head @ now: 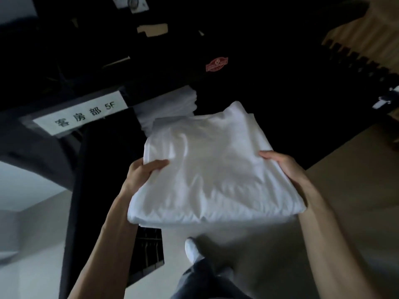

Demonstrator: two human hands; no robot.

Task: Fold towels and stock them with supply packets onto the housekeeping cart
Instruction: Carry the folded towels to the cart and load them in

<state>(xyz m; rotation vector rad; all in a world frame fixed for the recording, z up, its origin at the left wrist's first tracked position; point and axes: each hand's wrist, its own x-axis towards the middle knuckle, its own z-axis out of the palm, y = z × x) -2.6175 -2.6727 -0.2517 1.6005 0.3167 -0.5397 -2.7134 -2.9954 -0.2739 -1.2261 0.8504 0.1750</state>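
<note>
The folded white towel (207, 167) lies flat between both hands. The left hand (142, 175) and right hand (285, 167) grip opposite edges, probably keeping the folds square for the dark housekeeping cart (71, 147) shelf.

We see a dim, underexposed scene: the cart (103, 190) sinks into near-black shadow. The folded white towel (207, 169) is brightest, mildly washed out. Edges bend and soften with wide-angle distortion.
</note>
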